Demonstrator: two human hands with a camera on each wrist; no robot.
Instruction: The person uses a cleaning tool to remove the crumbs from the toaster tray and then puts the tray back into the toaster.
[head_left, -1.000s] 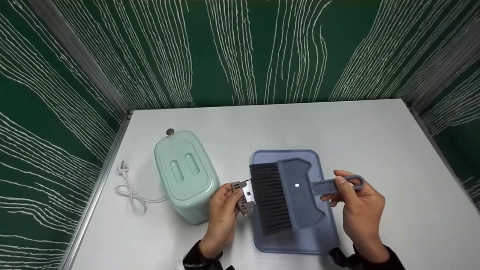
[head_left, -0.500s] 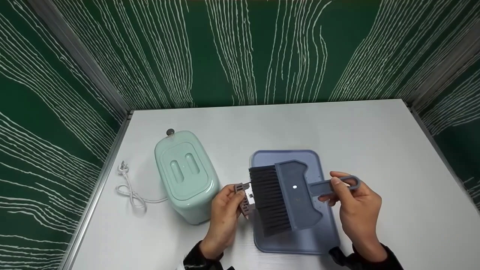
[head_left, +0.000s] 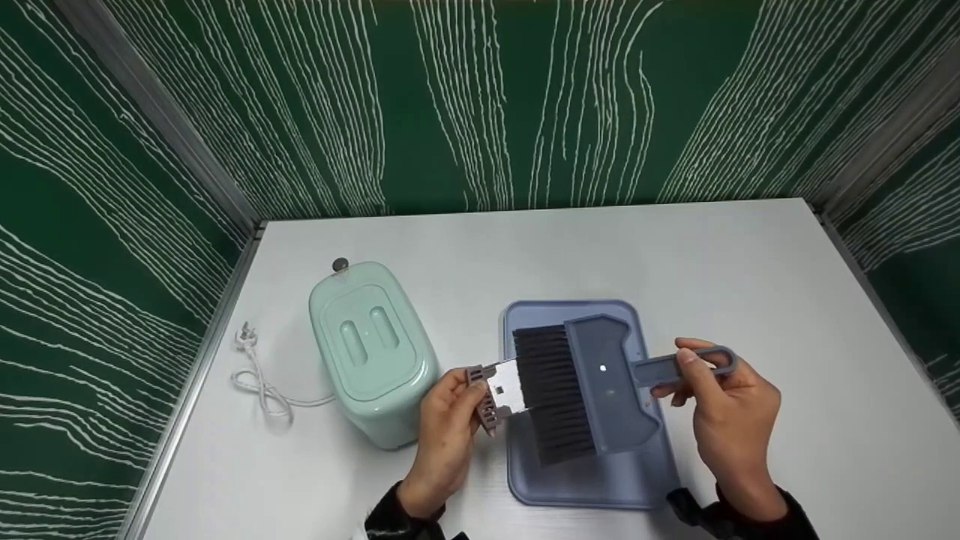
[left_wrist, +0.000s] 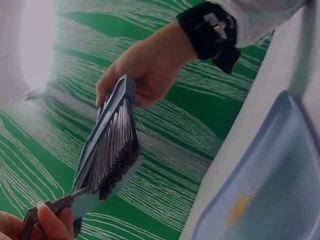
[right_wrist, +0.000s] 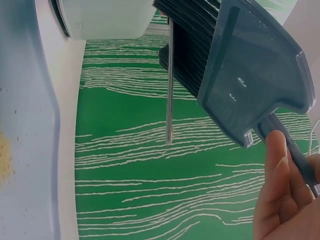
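My left hand (head_left: pixel 446 427) pinches the grey slotted end of a metal crumb tray (head_left: pixel 507 387). Its flat plate points right and slips out of sight beneath the black bristles (head_left: pixel 555 397) of a hand brush (head_left: pixel 611 382). With thumb and fingers my right hand (head_left: pixel 739 424) grips the brush by its blue-grey looped handle. Below both lies a blue tray (head_left: pixel 592 491) on the table. Yellowish crumbs (left_wrist: pixel 240 207) lie in a patch on that tray in the left wrist view. In the right wrist view the plate (right_wrist: pixel 170 100) appears edge-on beside the bristles.
A mint-green toaster (head_left: pixel 371 352) stands left of my left hand, close to it. Its white cord and plug (head_left: pixel 245 337) lie farther left on the white table (head_left: pixel 712 255). Green panels with white lines (head_left: pixel 480 105) enclose the back and sides.
The brush first shifts slightly left, then slides right with my right hand, so more of the metal plate shows. My left hand and the crumb tray stay nearly in place.
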